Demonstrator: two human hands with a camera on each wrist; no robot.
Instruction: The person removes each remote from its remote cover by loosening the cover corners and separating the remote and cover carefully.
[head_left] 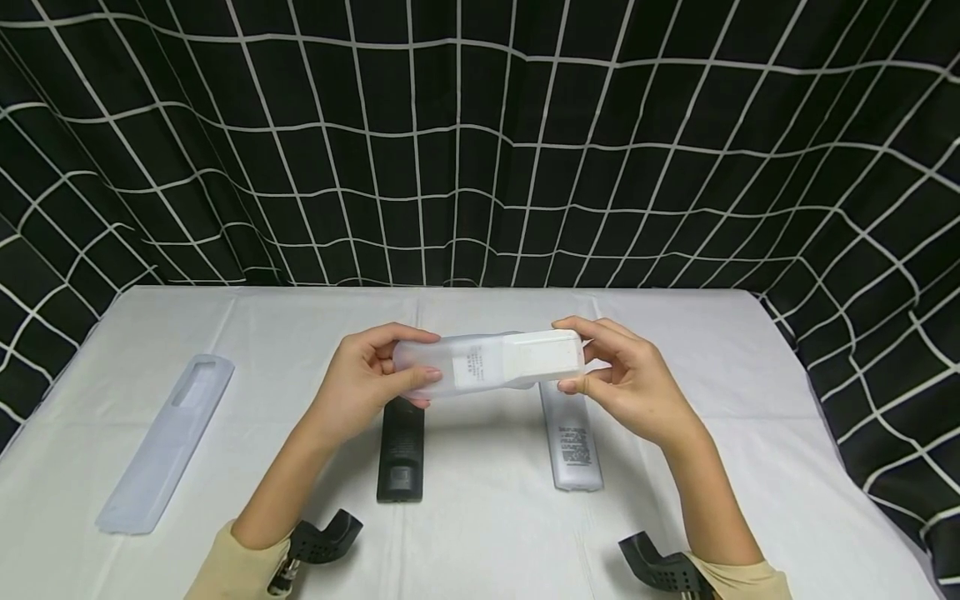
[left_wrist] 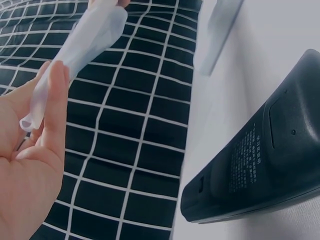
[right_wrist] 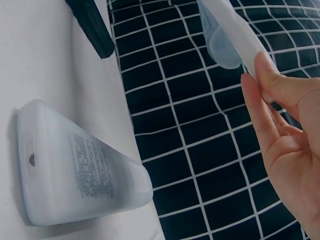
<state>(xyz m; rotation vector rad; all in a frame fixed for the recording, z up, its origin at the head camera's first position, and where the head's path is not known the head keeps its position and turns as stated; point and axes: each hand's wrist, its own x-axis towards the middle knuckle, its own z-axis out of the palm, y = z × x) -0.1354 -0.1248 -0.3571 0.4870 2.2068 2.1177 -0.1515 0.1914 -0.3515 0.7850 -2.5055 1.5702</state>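
Observation:
Above the middle of the table a white remote control (head_left: 546,354) is held level, its labelled back toward the head camera. A translucent soft cover (head_left: 438,350) surrounds its left part; the right end is bare. My left hand (head_left: 360,379) pinches the covered end between thumb and fingers. At the bare end, my right hand (head_left: 626,375) grips the remote with thumb and fingertips. In the left wrist view, the loose end of the cover (left_wrist: 39,107) shows between the fingers. A flap of the cover (right_wrist: 223,47) hangs below the remote in the right wrist view.
A black remote control (head_left: 401,454) lies back up below my left hand. Below the right lies a pale remote control (head_left: 573,446) with printed text, its upper end hidden. Another translucent cover (head_left: 167,446) lies at the left of the white-covered table (head_left: 487,533). Behind hangs a black gridded curtain (head_left: 480,150).

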